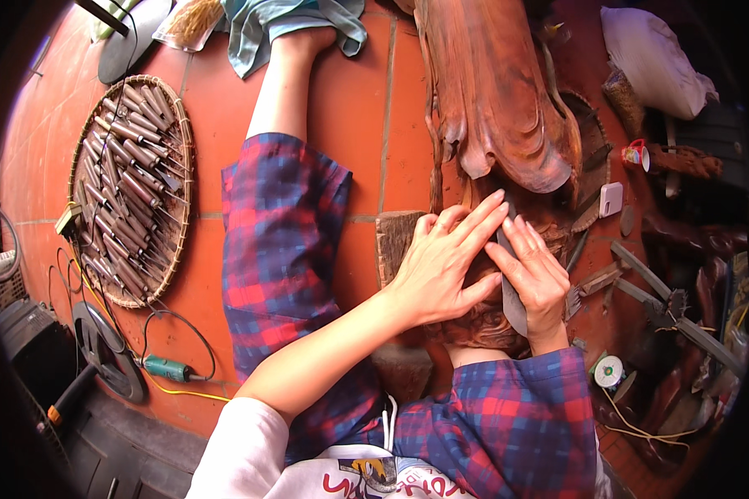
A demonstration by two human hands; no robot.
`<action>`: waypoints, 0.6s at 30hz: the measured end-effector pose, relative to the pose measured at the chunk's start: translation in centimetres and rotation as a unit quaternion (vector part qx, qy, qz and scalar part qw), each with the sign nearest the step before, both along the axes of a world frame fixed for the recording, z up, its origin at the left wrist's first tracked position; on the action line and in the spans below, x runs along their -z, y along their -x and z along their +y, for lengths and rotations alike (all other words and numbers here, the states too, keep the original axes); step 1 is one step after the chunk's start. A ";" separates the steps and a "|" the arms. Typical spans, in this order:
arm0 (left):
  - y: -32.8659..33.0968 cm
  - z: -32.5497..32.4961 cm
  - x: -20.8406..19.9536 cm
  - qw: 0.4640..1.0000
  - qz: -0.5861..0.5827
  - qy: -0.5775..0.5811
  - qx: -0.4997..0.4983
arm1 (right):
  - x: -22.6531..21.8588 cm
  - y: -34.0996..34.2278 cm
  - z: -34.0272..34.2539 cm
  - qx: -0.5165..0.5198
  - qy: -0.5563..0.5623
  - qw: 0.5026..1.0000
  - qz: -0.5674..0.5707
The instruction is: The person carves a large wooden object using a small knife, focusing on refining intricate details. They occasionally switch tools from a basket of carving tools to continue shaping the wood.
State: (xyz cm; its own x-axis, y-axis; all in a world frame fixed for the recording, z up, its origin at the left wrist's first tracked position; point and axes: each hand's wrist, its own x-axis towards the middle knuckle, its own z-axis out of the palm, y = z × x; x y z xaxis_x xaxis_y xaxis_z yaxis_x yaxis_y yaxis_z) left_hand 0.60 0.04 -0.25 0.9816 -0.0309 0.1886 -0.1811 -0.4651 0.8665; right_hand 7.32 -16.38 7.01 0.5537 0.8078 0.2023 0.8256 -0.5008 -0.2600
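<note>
A large reddish-brown wood carving (499, 91) with flowing, wavy edges rises in front of me, and its lower, rougher part (484, 323) lies beneath my hands. In my right hand (537, 279) is a narrow dark grey strip (514, 309), which looks like folded sandpaper; its lower end sticks out below the fingers. My left hand (441, 270) lies across the wood with fingers stretched out, its fingertips beside the strip's upper end and close to the right fingertips. The surface directly under both palms is hidden.
A round woven tray (187, 191) full of wooden-handled carving tools sits on the tiled floor at left. Near it are a green power tool (166, 368) and loose cables. At right lie a white box (611, 200), a red-and-white cup (635, 155), wooden bars (707, 345) and a spool (608, 371).
</note>
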 end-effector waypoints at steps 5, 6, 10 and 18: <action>0.0 0.3 -0.8 1.000 -0.009 -0.002 0.006 | -0.8 -0.7 -0.3 0.016 -0.044 0.996 0.071; -0.3 0.4 -1.0 1.000 -0.009 -0.004 0.006 | -0.7 -0.5 -0.2 0.031 -0.049 0.996 0.062; -0.2 0.4 -0.4 1.000 0.005 0.008 0.006 | -0.4 -0.1 0.2 0.008 -0.004 1.000 0.015; -0.7 0.5 -1.1 0.999 0.008 0.030 0.014 | -1.3 -0.7 0.2 0.030 -0.034 0.997 0.057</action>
State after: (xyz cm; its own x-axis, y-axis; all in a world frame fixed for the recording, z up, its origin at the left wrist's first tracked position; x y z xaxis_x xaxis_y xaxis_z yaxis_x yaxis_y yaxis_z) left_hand 1.30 0.52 0.86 0.9833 -0.0482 0.1756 -0.1798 -0.4076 0.8953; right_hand 8.02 -16.14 8.34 0.6234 0.7589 0.1883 0.7576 -0.5266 -0.3857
